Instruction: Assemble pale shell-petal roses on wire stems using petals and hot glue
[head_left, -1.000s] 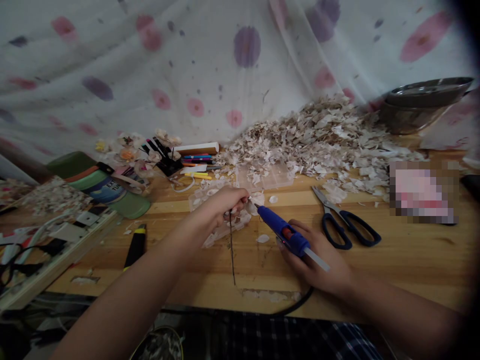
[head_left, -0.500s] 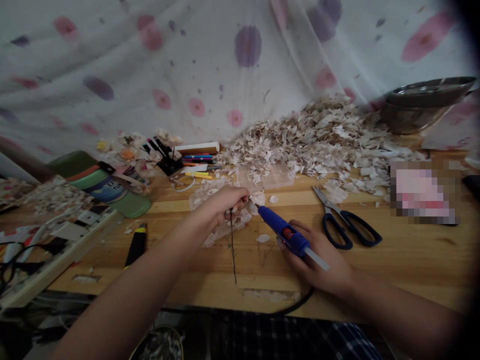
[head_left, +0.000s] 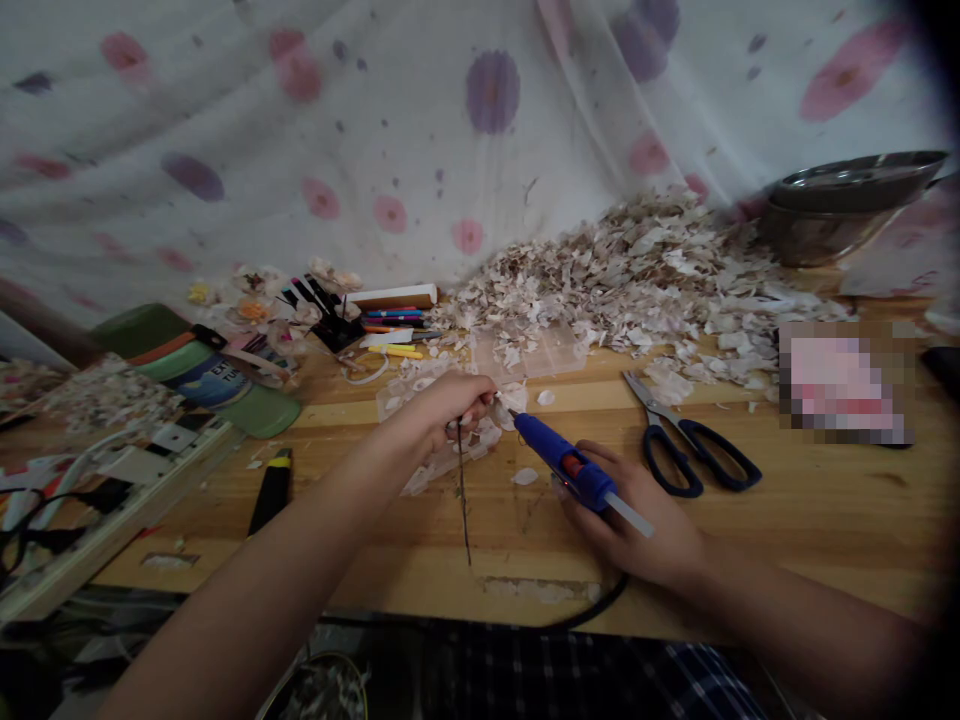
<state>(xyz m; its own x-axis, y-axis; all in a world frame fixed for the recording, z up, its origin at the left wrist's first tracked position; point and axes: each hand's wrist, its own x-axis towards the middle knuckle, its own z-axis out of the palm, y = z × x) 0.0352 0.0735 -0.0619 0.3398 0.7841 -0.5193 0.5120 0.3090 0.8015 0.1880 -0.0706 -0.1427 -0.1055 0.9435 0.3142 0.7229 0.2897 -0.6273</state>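
Observation:
My right hand [head_left: 626, 510] is wrapped round a blue hot glue gun [head_left: 570, 465], with a pale glue stick [head_left: 628, 515] poking out of its back end. The nozzle points up and left, right by the fingertips of my left hand [head_left: 465, 405]. Those fingers are pinched round a thin dark stem [head_left: 463, 500] that hangs down toward the table's front edge. A small whitish petal-like flake [head_left: 504, 410] shows at the fingertips beside the nozzle; whether the nozzle touches it I cannot tell. A loose pale flake [head_left: 525, 476] lies on the wood below.
Dark-handled scissors [head_left: 686, 450] lie right of the glue gun. Behind spreads a big heap of pale flakes [head_left: 637, 260], with a clear plastic tray [head_left: 562, 350] before it. A utility knife [head_left: 271, 490], a green bottle [head_left: 225, 385] and a power strip [head_left: 180, 480] are at left. A metal bowl [head_left: 840, 225] stands back right.
Both hands keep nearly the same pose, the glue gun's nozzle still at the left fingertips. The whole view has shifted very slightly.

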